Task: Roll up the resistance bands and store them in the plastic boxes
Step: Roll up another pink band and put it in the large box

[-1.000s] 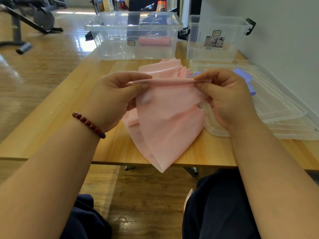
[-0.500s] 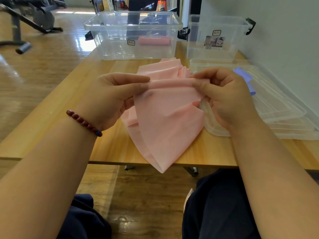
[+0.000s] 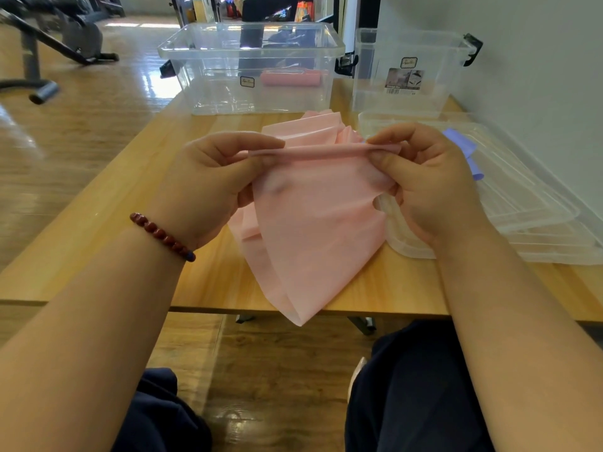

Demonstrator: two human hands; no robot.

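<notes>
- A pink resistance band point(image 3: 319, 223) is held up above the middle of the table point(image 3: 98, 249). Its upper edge is turned into a thin, tight roll that runs between the two hands.
- The left end of that roll is pinched by the left hand point(image 3: 208, 184) between thumb and forefinger, with the other fingers curled behind the sheet. A bead bracelet point(image 3: 163, 236) is worn on that wrist.
- The right end is pinched in the same way by the right hand point(image 3: 430, 177), forefinger above and thumb below.
- Most of the band is unrolled. It hangs in loose folds from the roll, part of it is bunched on the table behind the hands, and its lowest fold droops past the near edge of the table.
- A rolled pink band point(image 3: 290, 79) is seen lying inside the large clear plastic box point(image 3: 251, 102) at the far edge of the table, so one band is judged to be stored.
- Nothing can be made out inside the smaller clear plastic box point(image 3: 368, 93) at the far right corner.
- A purple band point(image 3: 463, 148) is partly hidden behind the right hand. It lies on the stacked lids point(image 3: 538, 216) along the right edge and looks unrolled.
- The task is judged to be well short of done. The roll in hand is barely begun and has to be wound to the end and put in a box, and the purple band is untouched.
</notes>
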